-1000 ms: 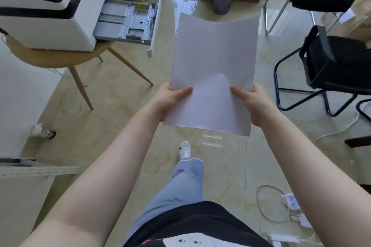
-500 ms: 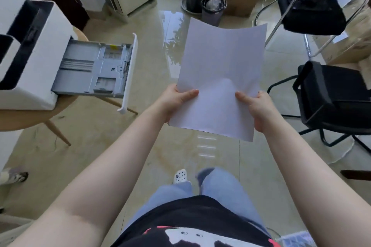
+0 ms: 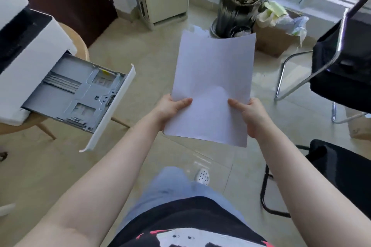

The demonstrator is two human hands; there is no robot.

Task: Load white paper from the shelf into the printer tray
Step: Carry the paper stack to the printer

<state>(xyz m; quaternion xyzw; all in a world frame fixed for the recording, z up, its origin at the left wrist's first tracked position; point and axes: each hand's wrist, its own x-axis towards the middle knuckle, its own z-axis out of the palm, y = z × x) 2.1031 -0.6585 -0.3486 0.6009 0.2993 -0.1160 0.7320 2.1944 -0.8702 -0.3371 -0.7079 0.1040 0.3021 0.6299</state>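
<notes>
I grip the white paper (image 3: pixel 212 86) with left hand (image 3: pixel 170 108) and right hand (image 3: pixel 251 116); next I must swing it left into the open printer tray (image 3: pixel 80 94).

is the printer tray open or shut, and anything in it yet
Open and empty: the tray is pulled out of the printer, its bare grey floor and guides showing. The paper is in both hands, off to its right.
</notes>
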